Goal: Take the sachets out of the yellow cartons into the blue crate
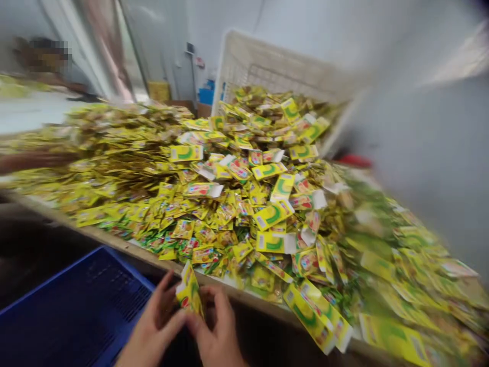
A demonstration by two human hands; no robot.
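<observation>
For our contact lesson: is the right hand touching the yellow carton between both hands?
Touching. The head view shows the right hand with thumb on the lower end of the yellow carton.

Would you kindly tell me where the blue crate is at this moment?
In the head view, the blue crate is at the lower left, below the near edge of the table and beside the left hand.

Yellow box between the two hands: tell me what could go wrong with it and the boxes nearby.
The yellow box, between the left hand and right hand, could slip and drop, since it is held at the table edge.
The boxes at the front seem to jut past that edge, so a bump might knock them off.
</observation>
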